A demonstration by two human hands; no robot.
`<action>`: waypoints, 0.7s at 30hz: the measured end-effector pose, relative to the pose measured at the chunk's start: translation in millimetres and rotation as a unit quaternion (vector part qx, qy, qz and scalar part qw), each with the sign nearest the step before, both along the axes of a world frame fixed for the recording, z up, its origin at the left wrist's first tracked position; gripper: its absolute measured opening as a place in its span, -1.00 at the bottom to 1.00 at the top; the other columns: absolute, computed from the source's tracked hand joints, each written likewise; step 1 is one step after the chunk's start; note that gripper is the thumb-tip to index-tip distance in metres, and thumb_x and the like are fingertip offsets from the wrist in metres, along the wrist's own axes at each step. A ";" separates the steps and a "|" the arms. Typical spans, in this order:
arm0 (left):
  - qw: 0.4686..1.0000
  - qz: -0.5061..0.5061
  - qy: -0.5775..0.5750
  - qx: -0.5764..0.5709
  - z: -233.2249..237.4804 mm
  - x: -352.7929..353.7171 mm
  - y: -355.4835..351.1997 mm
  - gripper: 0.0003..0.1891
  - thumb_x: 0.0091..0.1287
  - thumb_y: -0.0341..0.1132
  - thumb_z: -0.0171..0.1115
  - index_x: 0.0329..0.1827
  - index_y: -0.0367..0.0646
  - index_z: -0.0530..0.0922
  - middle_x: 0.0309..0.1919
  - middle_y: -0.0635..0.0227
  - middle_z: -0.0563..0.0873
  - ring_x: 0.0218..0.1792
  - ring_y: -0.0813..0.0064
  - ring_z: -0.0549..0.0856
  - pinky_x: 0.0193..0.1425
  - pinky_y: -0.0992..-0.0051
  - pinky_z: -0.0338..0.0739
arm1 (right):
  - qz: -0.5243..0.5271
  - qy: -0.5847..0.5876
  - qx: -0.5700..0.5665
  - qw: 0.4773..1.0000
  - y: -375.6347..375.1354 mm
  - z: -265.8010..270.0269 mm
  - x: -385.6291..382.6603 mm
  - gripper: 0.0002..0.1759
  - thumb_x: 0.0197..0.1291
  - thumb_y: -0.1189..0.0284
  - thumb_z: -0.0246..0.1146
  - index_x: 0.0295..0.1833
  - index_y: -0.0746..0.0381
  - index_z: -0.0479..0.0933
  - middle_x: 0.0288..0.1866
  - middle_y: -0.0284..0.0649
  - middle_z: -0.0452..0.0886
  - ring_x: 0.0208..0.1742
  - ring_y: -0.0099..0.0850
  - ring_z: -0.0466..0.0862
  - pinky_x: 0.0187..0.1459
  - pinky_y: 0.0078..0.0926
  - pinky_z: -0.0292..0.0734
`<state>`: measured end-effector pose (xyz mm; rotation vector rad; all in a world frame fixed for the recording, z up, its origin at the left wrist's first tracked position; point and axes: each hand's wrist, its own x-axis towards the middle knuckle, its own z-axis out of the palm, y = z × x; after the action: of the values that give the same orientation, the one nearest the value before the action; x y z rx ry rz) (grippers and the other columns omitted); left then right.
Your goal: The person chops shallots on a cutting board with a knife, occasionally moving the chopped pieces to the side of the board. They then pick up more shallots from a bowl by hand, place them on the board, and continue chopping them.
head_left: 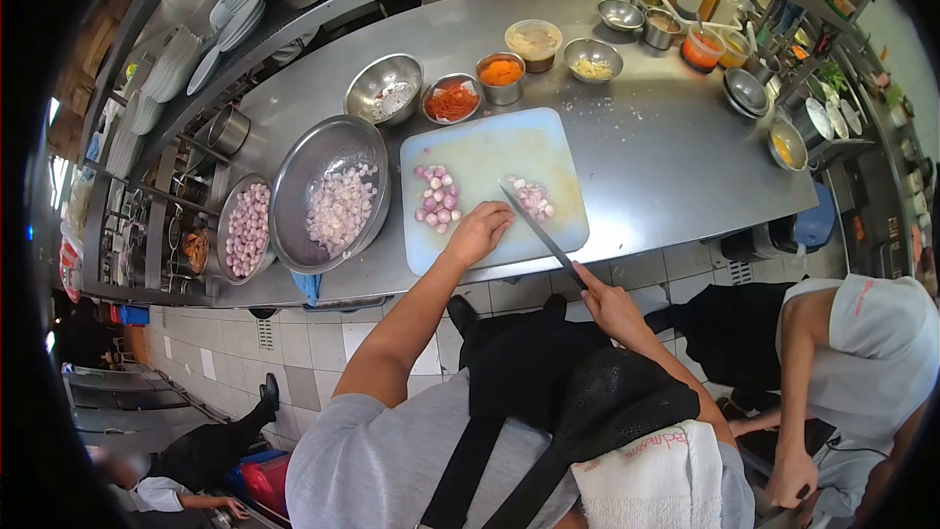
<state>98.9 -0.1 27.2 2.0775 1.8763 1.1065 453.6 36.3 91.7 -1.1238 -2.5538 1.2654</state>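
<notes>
Head view shows the right hand off the near edge of the desk, its grip closed around the handle of a knife. The long, dark, narrow blade slants up and left over the cutting board, and its tip touches the cut shallots. The left hand lies palm down on the near part of the board, just left of the blade, with its fingers bent. Whether that grip pins anything under them cannot be told. Just beyond its fingertips sits a loose heap of whole shallots, peeled, round and pink-purple, about a dozen. The cut heap is smaller and paler and lies to the right, with the blade between the two. That makes one knife, one pale board with rounded corners and two heaps on it. Left of the board stand two steel bowls holding shallots. The large bowl touches the board's edge and holds pale cut pieces, and the smaller bowl beside it holds whole peeled ones. Behind the board is a row of five containers: a steel bowl with white bits, a bowl of red strips, a cup of orange paste, a tub of beige mix and a bowl of yellowish bits. A co-worker in a white shirt stands at the right.
</notes>
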 end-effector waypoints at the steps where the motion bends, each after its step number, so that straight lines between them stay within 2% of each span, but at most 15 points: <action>1: 1.000 -0.005 0.000 0.001 -1.0 1.3 3.8 -0.90 0.44 -0.47 0.46 -0.04 -0.23 0.82 0.03 0.22 0.84 0.07 0.10 0.81 0.16 0.21 0.77 | -0.004 -0.010 -0.005 1.000 1.7 1.7 0.0 -0.29 0.64 0.33 0.19 0.81 -0.28 0.26 -0.26 0.20 0.79 -0.17 0.32 0.77 -0.03 0.30 0.63; 6: 1.000 -0.010 0.014 -0.008 -6.6 -0.2 11.1 -0.89 0.44 -0.48 0.46 -0.03 -0.24 0.82 0.05 0.21 0.84 0.07 0.10 0.83 0.17 0.23 0.78 | -0.003 -0.032 0.002 0.999 -1.2 -5.3 -0.3 -0.27 0.65 0.32 0.20 0.82 -0.27 0.23 -0.25 0.22 0.79 -0.16 0.32 0.77 -0.01 0.30 0.64; 8: 0.997 0.005 -0.016 -0.077 -0.2 -2.2 8.3 -0.90 0.43 -0.49 0.45 -0.05 -0.23 0.82 0.03 0.23 0.84 0.07 0.14 0.83 0.17 0.23 0.78 | 0.006 -0.040 0.047 0.998 -4.8 -15.8 -0.4 -0.24 0.65 0.31 0.20 0.84 -0.30 0.18 -0.26 0.23 0.78 -0.19 0.30 0.78 -0.03 0.31 0.65; 14: 0.997 -0.045 0.049 -0.036 -4.7 -13.5 10.5 -0.90 0.36 -0.52 0.46 -0.11 -0.22 0.82 0.01 0.25 0.84 0.01 0.14 0.85 0.12 0.25 0.79 | 0.032 -0.088 0.113 0.989 -9.9 -8.3 -9.5 -0.22 0.66 0.29 0.18 0.86 -0.35 0.13 -0.27 0.18 0.75 -0.24 0.24 0.79 -0.11 0.27 0.69; 21: 0.998 -0.029 0.038 -0.041 -6.2 -11.6 8.4 -0.89 0.34 -0.52 0.47 -0.11 -0.20 0.82 0.01 0.26 0.84 0.03 0.16 0.84 0.12 0.25 0.79 | 0.032 -0.092 0.126 0.987 -7.3 -12.0 -17.2 -0.21 0.66 0.29 0.18 0.86 -0.38 0.10 -0.29 0.16 0.76 -0.26 0.24 0.79 -0.12 0.26 0.70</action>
<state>87.3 8.3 21.0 2.1430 1.8479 0.9325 436.4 29.0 79.7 -1.1604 -2.8035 0.8517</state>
